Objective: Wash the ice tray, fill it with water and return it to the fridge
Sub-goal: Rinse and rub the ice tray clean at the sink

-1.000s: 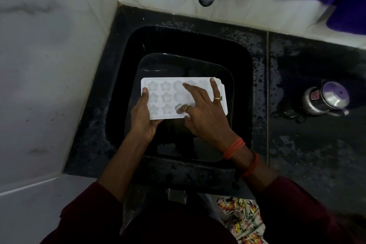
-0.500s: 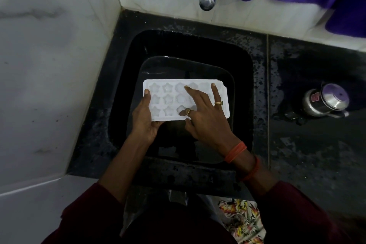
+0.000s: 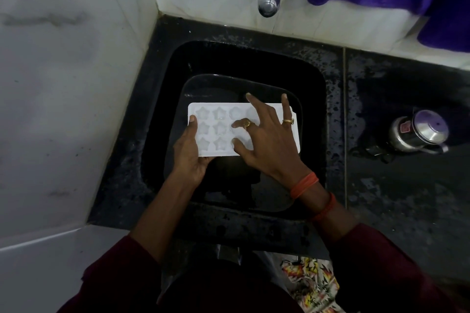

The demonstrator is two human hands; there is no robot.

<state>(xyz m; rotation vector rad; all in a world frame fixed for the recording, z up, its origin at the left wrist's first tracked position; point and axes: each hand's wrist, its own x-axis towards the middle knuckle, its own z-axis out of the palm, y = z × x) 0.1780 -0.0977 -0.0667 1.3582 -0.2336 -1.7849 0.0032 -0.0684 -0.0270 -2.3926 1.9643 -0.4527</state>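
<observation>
Gripping the ice tray (image 3: 219, 132) at its left end with my left hand (image 3: 189, 156), right hand (image 3: 269, 145) spread flat on top; I judge it light, bendy, slippery when wet

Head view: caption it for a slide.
Left hand holds an ice tray over the sink; right hand spread across its moulds.

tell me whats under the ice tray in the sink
A dark rounded tub sits below the ice tray inside the black sink; its rim shows around the tray. The tray covers the tub's middle, so what it holds cannot be seen.
</observation>
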